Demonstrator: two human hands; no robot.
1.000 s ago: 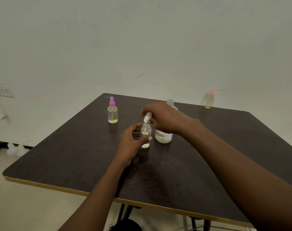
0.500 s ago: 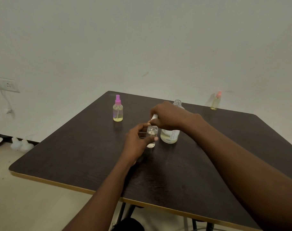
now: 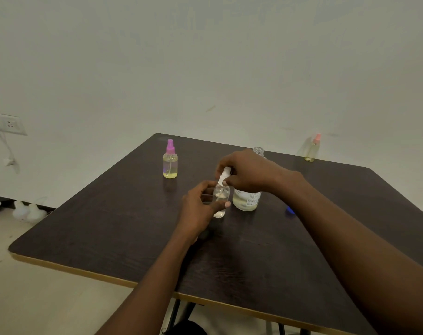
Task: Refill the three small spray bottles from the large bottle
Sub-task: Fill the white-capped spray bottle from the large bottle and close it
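I am looking at a plain pale wall (image 3: 205, 56) behind a dark wooden table (image 3: 109, 226) with a light edge band, standing on a pale floor (image 3: 36, 286). At far left a wall socket (image 3: 10, 123) has a cable hanging from it, and some small white things (image 3: 28, 211) lie on the floor at the foot of the wall; I cannot tell what they are.

On the left part of the table, a purple-topped spray bottle (image 3: 170, 163) stands upright, well apart from the hands, holding pale yellow liquid. Near the middle, my left hand (image 3: 198, 209) is wrapped round the body of a clear spray bottle (image 3: 220, 199) that rests upright on the table, the thumb across its front. I cannot tell how much liquid is in it. Above it, my right hand (image 3: 249, 172) pinches the white spray top (image 3: 224, 175) with curled fingers; the top sits tilted at the bottle's neck, and I cannot tell whether it is screwed on.

Just beside it, partly behind the right hand, stands the large bottle (image 3: 246, 199), its neck open, with yellowish liquid in the lower part. A small blue object (image 3: 290, 210) shows at the edge of my right forearm. At the far right edge stands a pink-topped spray bottle (image 3: 312, 149), upright, with yellow liquid.
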